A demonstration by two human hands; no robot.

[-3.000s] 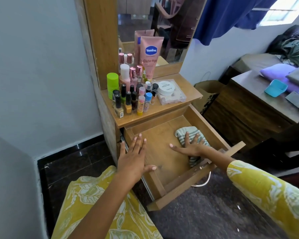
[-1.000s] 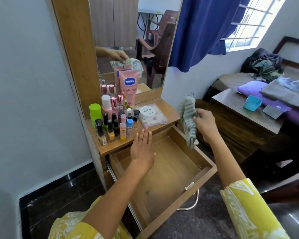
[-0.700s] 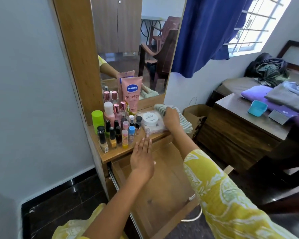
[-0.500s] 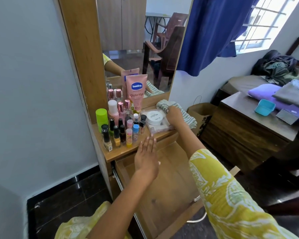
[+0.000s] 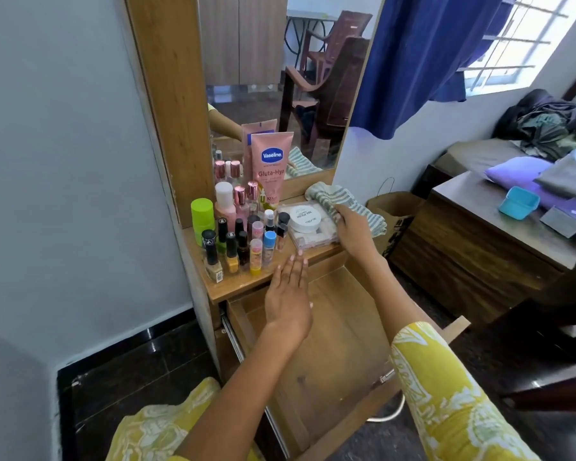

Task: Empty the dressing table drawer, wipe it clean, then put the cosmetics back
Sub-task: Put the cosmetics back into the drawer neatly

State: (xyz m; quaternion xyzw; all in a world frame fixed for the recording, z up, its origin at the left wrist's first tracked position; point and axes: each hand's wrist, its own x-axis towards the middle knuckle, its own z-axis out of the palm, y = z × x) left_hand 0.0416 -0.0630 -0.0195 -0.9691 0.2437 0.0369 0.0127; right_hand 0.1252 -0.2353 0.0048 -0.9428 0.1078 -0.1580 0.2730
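Note:
The wooden drawer (image 5: 343,331) stands pulled out and bare inside. My left hand (image 5: 288,294) hovers flat and open over its back edge. My right hand (image 5: 351,229) rests on the striped green cloth (image 5: 330,194), which lies on the right end of the dressing table top (image 5: 243,282). Its fingers curl on the cloth next to a clear box (image 5: 308,232) with a white round jar (image 5: 305,219) on it. Several nail polish bottles (image 5: 228,251), a green bottle (image 5: 202,217) and a pink Vaseline tube (image 5: 271,164) stand on the left half.
A mirror (image 5: 280,78) rises behind the cosmetics. A paper bag (image 5: 394,207) sits on the floor to the right, beside a low wooden table (image 5: 479,247) holding a teal box (image 5: 518,202). A blue curtain (image 5: 416,58) hangs above. The wall is close on the left.
My right hand lifted the cloth out of the drawer and laid it on the table top beside the clear box. My left hand stayed over the drawer.

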